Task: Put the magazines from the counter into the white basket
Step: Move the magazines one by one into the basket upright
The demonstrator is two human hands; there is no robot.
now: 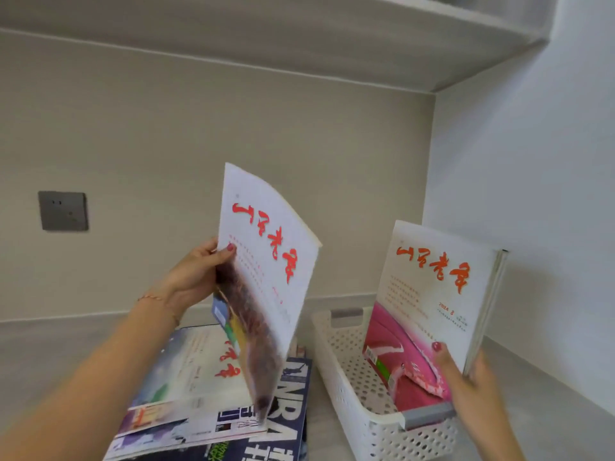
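White basket [336,371], counter's right end near wall: right hand [472,377] clamped on mags [432,294] standing inside. Left hand [194,277] pinches raised mag [266,277], not yet in. Pile [199,394] left on counter [50,354]; task approx. midway.

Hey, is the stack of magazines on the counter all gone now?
No, several magazines still lie stacked on the counter left of the white basket, under the one in the left hand.
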